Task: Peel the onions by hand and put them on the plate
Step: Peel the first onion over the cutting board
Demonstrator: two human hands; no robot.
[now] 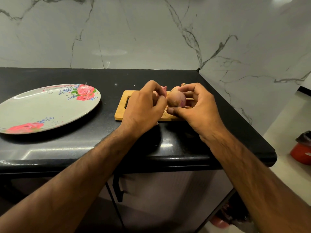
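The right grip [200, 106] holds one onion [176, 99], the left grip [143, 108] pinches its skin; second onion [175, 88] behind, one plate [42, 108] left

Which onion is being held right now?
The nearer onion, held between the left hand and right hand over the cutting board; the other onion sits behind it.

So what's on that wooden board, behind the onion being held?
Behind the round brownish onion, gripped by the right hand and pinched by the left hand, a second pinkish onion rests on the light wooden chopping board. The hands cover whatever else lies there.
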